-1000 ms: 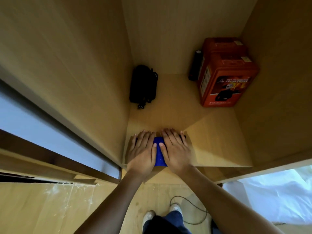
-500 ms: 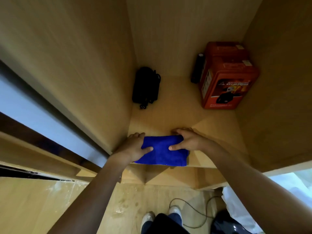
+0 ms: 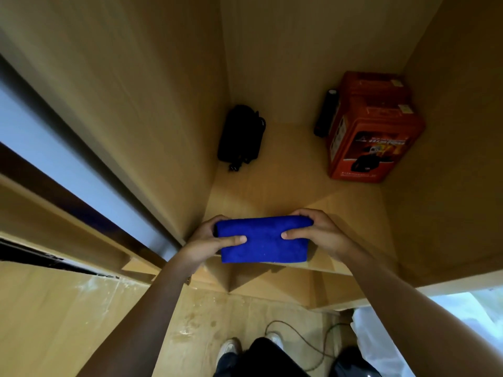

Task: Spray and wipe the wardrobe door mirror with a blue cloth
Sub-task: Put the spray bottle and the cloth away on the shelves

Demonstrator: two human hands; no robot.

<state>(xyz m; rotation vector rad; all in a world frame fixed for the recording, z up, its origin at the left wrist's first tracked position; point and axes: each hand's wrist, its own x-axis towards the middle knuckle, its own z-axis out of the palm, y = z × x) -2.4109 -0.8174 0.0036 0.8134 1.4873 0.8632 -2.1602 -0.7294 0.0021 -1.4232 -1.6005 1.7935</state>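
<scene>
A folded blue cloth [image 3: 264, 240] is held between both hands at the front edge of the wardrobe shelf [image 3: 353, 213]. My left hand [image 3: 209, 240] grips its left end, thumb on top and fingers curled behind. My right hand [image 3: 318, 232] grips the right end the same way. The sliding door's pale mirror strip [image 3: 68, 164] runs diagonally along the left, seen edge-on. No spray bottle is in view.
A black pouch [image 3: 241, 134] leans in the shelf's back left corner. An orange box [image 3: 373, 131] with a dark cylinder [image 3: 325, 112] beside it stands at the back right. Below are the wooden floor, my shoes [image 3: 231, 349], a thin cable and white fabric [image 3: 408, 322].
Both hands went from pressing flat on the cloth on the shelf to gripping its two ends. The cloth has been lifted toward the shelf's front edge.
</scene>
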